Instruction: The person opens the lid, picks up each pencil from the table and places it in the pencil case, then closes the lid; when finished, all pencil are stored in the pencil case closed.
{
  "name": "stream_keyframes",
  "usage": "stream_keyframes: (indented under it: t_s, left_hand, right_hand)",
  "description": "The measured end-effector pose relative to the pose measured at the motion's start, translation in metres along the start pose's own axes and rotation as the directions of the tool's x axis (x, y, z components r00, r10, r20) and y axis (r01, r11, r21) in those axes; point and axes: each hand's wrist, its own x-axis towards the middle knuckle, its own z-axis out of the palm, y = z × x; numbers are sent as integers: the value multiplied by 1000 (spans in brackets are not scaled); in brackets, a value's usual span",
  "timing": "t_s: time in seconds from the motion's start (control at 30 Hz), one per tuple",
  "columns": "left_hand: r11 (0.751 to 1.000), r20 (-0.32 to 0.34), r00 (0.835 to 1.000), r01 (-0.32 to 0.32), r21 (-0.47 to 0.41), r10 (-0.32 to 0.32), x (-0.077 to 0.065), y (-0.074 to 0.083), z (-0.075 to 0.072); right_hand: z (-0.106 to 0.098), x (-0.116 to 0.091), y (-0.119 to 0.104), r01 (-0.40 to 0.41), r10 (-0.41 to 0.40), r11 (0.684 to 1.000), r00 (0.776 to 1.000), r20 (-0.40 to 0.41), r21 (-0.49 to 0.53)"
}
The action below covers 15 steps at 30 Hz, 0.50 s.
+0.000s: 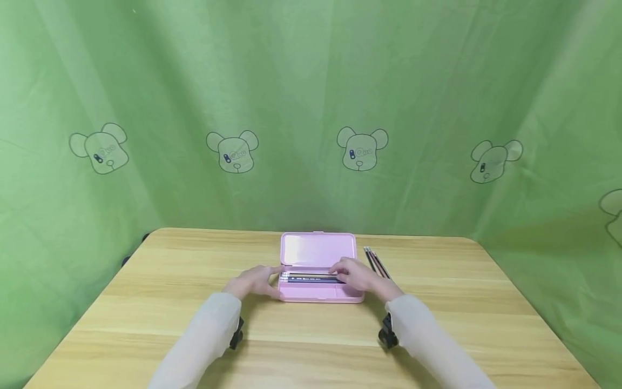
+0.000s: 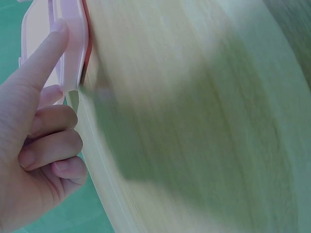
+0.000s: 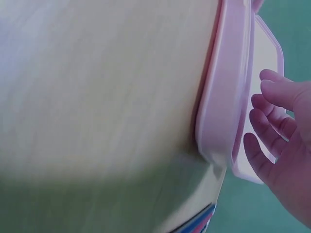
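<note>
Left hand point(image 1: 251, 281), thumb extended, touches case point(image 1: 306, 292) at left end on tabletop point(image 1: 311, 340). Right hand point(image 1: 357, 274), loosely bent, nothing visibly gripped, over inner pencils point(image 1: 311, 279); outer pencils point(image 1: 376, 262) right. Best: brace case, align pencils lightly.

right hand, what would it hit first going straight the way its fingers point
Probably the pencils in the pink box; whether the right hand touches them is hard to tell.

Pencils point(image 1: 311, 280): right ends hidden behind right fingers point(image 1: 342, 267); lettering unreadably small.
</note>
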Motion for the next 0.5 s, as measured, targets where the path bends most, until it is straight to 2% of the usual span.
stream_keyframes:
  t_s: [0.3,0.5]
  left_hand:
    - [1000,-2,1000,12,-1,-12,1,-1,1]
    - [1000,-3,1000,7,1,-7,2,-2,1]
  right_hand:
    - [-15,-18,20,63,-62,998,994,-88,8]
    - [-21,-36,34,20,-12,997,994,-104,76]
